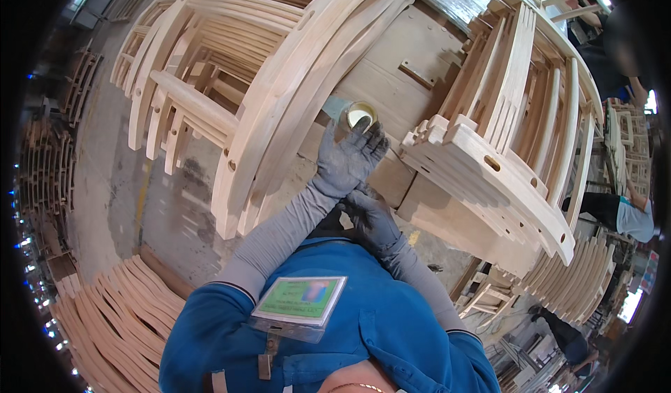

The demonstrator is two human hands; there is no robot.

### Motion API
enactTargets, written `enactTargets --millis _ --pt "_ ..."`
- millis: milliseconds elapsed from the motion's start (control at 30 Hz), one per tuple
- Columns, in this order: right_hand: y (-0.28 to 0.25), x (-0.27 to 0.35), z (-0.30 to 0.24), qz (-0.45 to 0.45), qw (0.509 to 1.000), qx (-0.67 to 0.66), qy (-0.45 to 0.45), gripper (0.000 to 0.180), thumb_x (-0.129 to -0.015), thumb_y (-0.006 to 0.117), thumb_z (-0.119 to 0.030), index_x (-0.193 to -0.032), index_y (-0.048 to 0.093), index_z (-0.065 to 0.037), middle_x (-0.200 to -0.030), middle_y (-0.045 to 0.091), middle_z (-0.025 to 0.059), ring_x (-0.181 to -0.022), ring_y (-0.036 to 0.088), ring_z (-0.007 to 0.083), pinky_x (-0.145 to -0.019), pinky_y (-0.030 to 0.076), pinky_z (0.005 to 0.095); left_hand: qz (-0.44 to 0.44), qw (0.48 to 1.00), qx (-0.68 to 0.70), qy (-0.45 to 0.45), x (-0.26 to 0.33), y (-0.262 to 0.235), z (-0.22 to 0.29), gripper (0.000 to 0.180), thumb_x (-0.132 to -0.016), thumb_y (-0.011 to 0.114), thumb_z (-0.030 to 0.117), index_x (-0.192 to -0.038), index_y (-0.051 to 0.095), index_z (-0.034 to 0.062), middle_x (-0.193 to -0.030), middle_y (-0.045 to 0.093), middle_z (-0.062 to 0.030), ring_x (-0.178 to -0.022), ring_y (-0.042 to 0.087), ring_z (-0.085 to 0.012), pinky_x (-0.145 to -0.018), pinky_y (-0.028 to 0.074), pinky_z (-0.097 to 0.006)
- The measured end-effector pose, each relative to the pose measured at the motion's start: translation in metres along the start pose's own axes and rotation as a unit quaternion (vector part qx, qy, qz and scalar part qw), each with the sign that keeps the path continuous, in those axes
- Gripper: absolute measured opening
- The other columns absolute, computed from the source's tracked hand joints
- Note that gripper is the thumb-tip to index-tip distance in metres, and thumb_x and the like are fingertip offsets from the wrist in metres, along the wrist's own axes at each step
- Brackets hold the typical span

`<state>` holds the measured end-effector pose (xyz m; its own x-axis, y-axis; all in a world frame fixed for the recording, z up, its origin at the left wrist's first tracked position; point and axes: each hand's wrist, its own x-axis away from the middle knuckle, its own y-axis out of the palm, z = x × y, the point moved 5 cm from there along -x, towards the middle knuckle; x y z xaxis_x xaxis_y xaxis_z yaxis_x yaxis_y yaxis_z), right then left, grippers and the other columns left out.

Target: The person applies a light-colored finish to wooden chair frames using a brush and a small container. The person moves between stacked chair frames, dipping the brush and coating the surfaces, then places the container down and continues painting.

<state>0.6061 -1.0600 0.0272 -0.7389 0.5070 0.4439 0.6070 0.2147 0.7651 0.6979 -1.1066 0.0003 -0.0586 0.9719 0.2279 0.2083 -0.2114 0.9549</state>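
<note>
My left hand [351,159], in a grey glove, is raised in front of my chest with its thumb apart and its fingers stretched out. Its fingertips overlap the rim of a round container [362,111] with a pale inside and a blue-green body. Whether they touch it I cannot tell. Just below, my right hand [372,218], also gloved, has its fingers bent in against the heel of my left hand. Those fingertips are partly hidden, so what they pinch there cannot be made out.
Tall stacks of curved wooden frames [279,92] rise at the left. More slatted wooden frames [503,159] stand at the right, beside brown board [398,57]. Curved wooden pieces [115,323] are piled at lower left. Other people [632,215] are at the far right.
</note>
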Motion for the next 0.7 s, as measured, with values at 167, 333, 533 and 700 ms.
enactTargets --millis 167,333,533,700 --pt "-0.017 -0.004 0.008 -0.050 0.987 -0.057 0.142 0.031 -0.086 0.054 -0.001 -0.116 0.053 -0.003 -0.103 0.060 0.0078 -0.099 0.057 0.0171 -0.079 0.050 0.0304 0.012 1.000 -0.001 -0.027 0.004 0.010 -0.002 0.067 -0.087 0.050 0.055 -0.123 0.048 -0.0019 -0.119 0.053 -0.0161 -0.112 0.050 -0.0307 -0.105 0.034 -0.046" --pt "-0.043 -0.018 0.030 -0.091 0.942 0.314 0.078 0.034 -0.078 0.059 0.007 -0.112 0.059 0.002 -0.103 0.063 0.0128 -0.094 0.061 0.0218 -0.084 0.048 0.0293 -0.024 0.993 -0.043 -0.109 0.016 0.048 -0.039 0.063 -0.087 0.049 0.055 -0.117 0.050 -0.0009 -0.113 0.055 -0.0154 -0.109 0.052 -0.0293 -0.100 0.038 -0.043" --pt "-0.099 -0.043 0.013 0.014 0.975 0.222 -0.012 0.015 -0.085 0.061 -0.004 -0.099 0.060 0.001 -0.095 0.061 0.0132 -0.095 0.060 0.0214 -0.085 0.049 0.0296 0.252 0.907 -0.336 0.034 0.001 -0.089 0.041 0.043 -0.086 0.059 0.038 -0.118 0.051 0.0104 -0.105 0.055 -0.0101 -0.090 0.052 -0.0164 -0.080 0.046 -0.033" --pt "-0.154 -0.086 -0.005 0.202 0.941 -0.263 -0.072 0.015 -0.089 0.058 -0.012 -0.088 0.056 0.003 -0.091 0.060 0.0148 -0.086 0.061 0.0270 -0.085 0.054 0.0358 0.357 0.799 -0.444 0.192 -0.025 -0.104 0.085 0.025 -0.085 0.062 0.032 -0.101 0.054 0.0131 -0.092 0.056 -0.0028 -0.078 0.052 -0.0106 -0.072 0.045 -0.026"
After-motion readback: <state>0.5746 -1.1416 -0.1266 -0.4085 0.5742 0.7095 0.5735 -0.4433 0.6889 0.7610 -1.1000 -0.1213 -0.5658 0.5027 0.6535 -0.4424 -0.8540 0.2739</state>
